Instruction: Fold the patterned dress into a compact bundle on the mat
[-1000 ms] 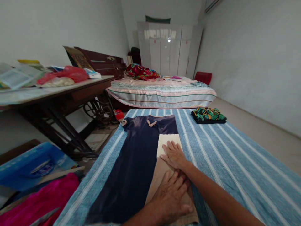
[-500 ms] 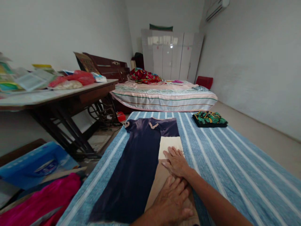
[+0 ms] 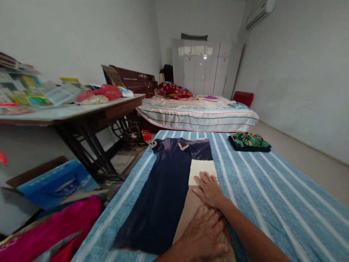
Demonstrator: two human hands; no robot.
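Observation:
A navy, cream and tan T-shirt (image 3: 166, 196) lies on the blue striped bed sheet (image 3: 261, 189), with one side folded over lengthwise. My right hand (image 3: 209, 189) rests flat across the cream and tan panels, fingers spread. Lower down, my left hand (image 3: 203, 233) presses flat on the tan panel, its fingers stretched out and close to my right wrist. Neither hand grips the cloth. The shirt's lower right part is partly hidden under my hands and forearms.
A folded green and black patterned garment (image 3: 249, 141) sits at the far right of the sheet. At left stand a cluttered sewing table (image 3: 120, 103), a blue box (image 3: 60, 183) and a pink cloth (image 3: 68, 222). Behind is another bed (image 3: 201, 116).
The view has shifted slightly, so everything appears a little further right. Both hands stay flat on the shirt in nearly the same place.

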